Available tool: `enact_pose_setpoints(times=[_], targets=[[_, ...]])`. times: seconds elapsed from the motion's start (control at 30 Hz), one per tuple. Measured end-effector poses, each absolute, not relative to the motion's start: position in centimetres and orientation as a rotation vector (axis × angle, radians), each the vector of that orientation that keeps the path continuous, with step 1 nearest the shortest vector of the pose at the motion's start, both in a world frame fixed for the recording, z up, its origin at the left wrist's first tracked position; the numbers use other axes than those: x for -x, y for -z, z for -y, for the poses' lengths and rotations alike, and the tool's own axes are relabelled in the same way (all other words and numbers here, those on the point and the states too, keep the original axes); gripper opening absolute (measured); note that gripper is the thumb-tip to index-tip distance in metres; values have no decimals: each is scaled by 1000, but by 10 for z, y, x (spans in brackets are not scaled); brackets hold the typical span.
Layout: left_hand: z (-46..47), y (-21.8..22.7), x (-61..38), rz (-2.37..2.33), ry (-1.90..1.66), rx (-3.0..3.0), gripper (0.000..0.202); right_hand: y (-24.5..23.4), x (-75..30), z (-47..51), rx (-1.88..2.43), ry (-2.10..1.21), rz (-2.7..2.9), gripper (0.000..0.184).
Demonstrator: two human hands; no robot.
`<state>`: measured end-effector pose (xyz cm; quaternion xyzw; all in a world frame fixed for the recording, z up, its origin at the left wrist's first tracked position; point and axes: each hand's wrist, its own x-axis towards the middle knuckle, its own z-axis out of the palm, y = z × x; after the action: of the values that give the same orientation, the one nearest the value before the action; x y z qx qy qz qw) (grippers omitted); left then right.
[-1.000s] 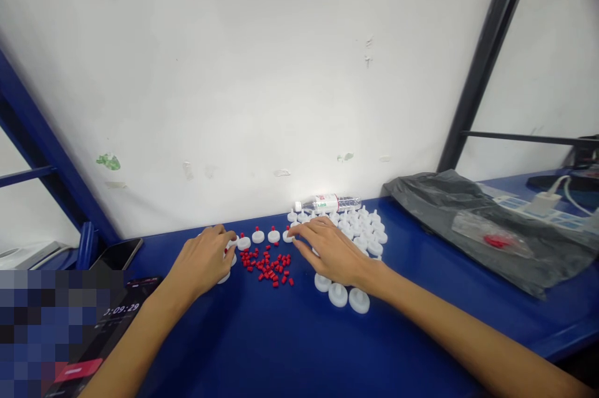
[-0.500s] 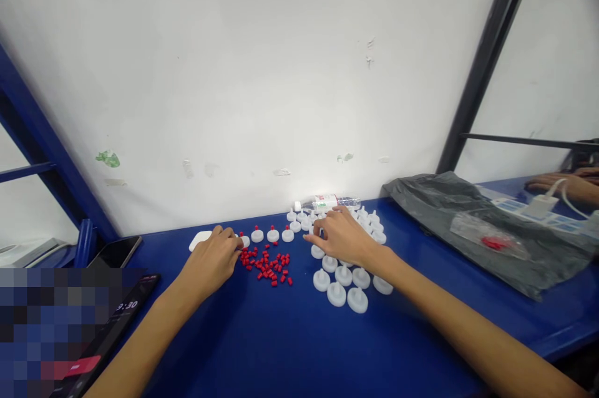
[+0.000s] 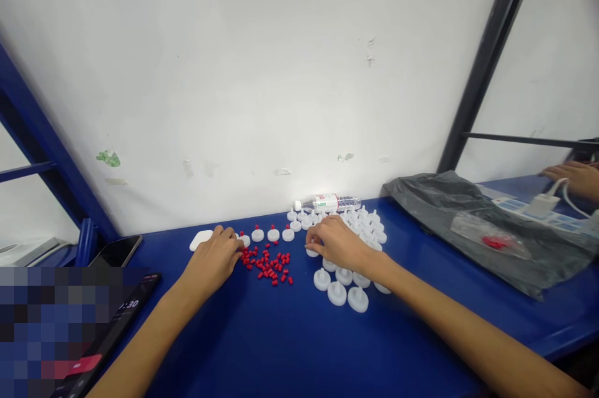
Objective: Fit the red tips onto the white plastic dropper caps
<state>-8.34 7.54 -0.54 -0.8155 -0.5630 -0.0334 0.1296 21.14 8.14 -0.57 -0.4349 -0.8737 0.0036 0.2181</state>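
Note:
My left hand (image 3: 213, 259) rests on the blue table (image 3: 262, 335), fingers curled at the left edge of a heap of small red caps (image 3: 267, 264); what its fingertips pinch is hidden. My right hand (image 3: 337, 241) is curled, its fingertips pinching a white disc part (image 3: 312, 251) beside a cluster of white disc parts (image 3: 346, 282). More white discs (image 3: 362, 223) lie behind that hand. A row of white discs topped with red caps (image 3: 272, 233) stands behind the red heap.
A plastic bottle (image 3: 327, 203) lies against the white wall. A grey plastic bag (image 3: 472, 223) with a clear packet of red pieces (image 3: 496, 241) covers the right side. Phones (image 3: 116, 251) lie at left, a white pad (image 3: 200, 239) near them. Another person's hand (image 3: 573, 174) is far right.
My right hand moved from the row of capped discs rightward to the white discs, then drew back and closed on one. My left hand shifted slightly right toward the red caps.

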Motion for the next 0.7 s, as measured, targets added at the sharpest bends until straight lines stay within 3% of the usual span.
enact_pose_setpoints(times=[0.3, 0.5, 0.7], targets=[[-70, -1, 76, 1624, 217, 2317, 20, 4, -209, -75, 1074, -70, 2288, 14], [-56, -9, 59, 1616, 547, 2406, 17, 7, -204, -71, 1052, -162, 2317, 20], [-49, 6, 37, 1302, 840, 2597, 25, 7, -198, -63, 971, -148, 2351, 42]])
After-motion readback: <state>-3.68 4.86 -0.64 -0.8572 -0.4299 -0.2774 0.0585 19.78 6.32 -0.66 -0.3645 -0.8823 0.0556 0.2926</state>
